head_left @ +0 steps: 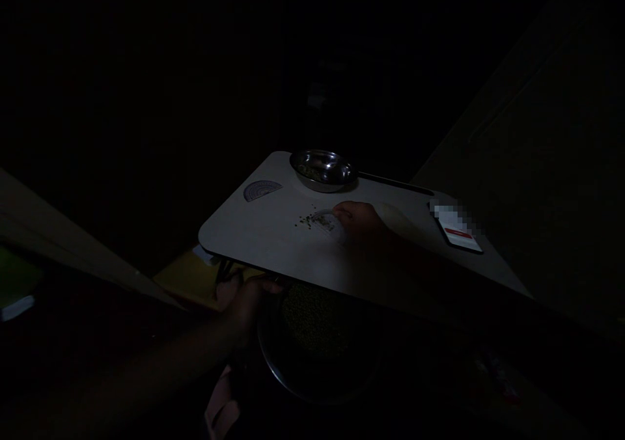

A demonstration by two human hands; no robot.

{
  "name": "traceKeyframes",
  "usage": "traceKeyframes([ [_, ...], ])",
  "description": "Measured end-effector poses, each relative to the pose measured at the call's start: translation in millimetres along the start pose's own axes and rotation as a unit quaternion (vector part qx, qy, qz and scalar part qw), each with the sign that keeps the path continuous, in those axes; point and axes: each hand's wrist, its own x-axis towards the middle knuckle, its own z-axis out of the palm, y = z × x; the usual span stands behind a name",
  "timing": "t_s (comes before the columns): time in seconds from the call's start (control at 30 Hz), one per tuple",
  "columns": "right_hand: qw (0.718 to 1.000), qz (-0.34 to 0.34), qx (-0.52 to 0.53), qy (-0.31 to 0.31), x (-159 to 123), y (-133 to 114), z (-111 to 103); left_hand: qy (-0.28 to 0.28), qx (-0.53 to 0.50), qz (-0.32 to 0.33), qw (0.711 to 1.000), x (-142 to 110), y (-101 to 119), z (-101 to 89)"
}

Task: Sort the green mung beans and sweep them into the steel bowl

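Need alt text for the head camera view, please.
In a dim room, the right hand rests on a pale round dish beside scattered dark grains on a light tabletop. The left hand is at the near edge above a large bowl of green grains; a steel bowl and phone sit beyond.

Between our right hand (pixel 356 222) and the protractor (pixel 262 191), we can pass over the desk (pixel 254 245); the bowl (pixel 322 170) bars the far edge, the phone (pixel 456 228) the right side.
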Motion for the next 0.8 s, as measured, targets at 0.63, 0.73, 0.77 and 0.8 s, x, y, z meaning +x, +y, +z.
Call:
traceKeyframes([
  [0.63,0.994,-0.059,0.066,-0.060,-13,-3,-6,0.039,0.011,0.008,0.999,10,-10,-6.8],
  [0.73,0.995,-0.054,0.066,-0.050,-15,-2,-7,0.049,0.011,0.012,0.999,10,-9,-5.9],
  [0.77,0.995,-0.053,0.065,-0.046,-16,-1,-8,0.056,0.011,0.020,0.998,10,-9,-5.7],
  [0.8,0.996,-0.051,0.066,-0.041,-16,0,-8,0.062,0.012,0.026,0.998,11,-9,-5.7],
])
